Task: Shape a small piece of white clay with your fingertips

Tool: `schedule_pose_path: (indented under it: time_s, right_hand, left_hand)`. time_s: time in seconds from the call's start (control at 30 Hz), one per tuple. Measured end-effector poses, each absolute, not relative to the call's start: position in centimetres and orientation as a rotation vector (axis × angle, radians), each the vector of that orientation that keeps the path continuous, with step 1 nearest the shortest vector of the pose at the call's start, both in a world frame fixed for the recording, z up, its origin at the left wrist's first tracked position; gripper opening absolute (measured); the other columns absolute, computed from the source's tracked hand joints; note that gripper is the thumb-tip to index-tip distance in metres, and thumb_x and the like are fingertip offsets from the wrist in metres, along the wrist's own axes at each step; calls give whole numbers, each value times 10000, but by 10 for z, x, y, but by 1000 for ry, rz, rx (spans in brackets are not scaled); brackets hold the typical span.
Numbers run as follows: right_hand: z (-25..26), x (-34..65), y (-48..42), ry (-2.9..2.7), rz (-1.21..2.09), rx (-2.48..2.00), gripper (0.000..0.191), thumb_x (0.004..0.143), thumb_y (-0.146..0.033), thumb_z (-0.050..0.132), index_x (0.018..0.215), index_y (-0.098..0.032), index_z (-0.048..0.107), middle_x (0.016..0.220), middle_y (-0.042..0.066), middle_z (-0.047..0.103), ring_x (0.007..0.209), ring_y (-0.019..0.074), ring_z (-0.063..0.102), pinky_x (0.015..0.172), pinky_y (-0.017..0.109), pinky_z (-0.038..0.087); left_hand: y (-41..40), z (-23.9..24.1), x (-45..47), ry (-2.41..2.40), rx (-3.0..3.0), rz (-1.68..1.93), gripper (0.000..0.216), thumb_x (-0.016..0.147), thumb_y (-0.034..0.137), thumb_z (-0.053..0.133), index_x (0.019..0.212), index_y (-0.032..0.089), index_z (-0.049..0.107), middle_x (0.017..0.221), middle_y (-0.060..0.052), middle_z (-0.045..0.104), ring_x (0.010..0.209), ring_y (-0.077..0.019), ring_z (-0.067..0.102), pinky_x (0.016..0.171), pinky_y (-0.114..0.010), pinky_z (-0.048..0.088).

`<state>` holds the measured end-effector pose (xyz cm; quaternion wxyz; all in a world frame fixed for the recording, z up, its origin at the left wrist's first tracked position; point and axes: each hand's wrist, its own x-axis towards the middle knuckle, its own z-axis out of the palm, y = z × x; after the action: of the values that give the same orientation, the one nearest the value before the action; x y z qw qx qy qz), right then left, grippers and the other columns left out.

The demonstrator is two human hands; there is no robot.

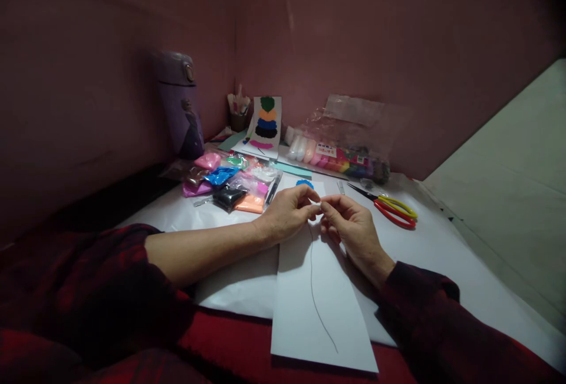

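My left hand (289,214) and my right hand (351,225) meet fingertip to fingertip over a white strip of paper (292,307). Both are closed in a pinch, on something too small to make out between the fingertips. A thin, curving dark line (312,281) runs down the paper below my hands. Just beyond my fingers, a blue scalloped shape (305,183) lies on the paper's far end, partly hidden by my left hand.
Scissors (391,207) lie at right. Bagged coloured clay (227,195) is heaped at left, before a purple bottle (179,107). Behind stand a card with coloured shapes (266,115), a cup of tools (239,118) and a clear bag of coloured packs (336,157).
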<state>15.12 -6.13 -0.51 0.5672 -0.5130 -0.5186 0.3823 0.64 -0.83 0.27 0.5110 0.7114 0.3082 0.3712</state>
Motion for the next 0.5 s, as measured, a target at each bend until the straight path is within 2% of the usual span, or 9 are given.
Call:
schedule_pose_path:
  time_s: [0.5]
  right_hand:
    - [-6,153,-60,-1241,891,-1207,266,774,-402,717,813,-158,618,661,0,639,436,76,529,350,174,367]
  left_hand:
    - [-10,3,6,751,1723,888,170,804,277,625,883,130,588,676,-7,624,626,-92,589,580,-199,425]
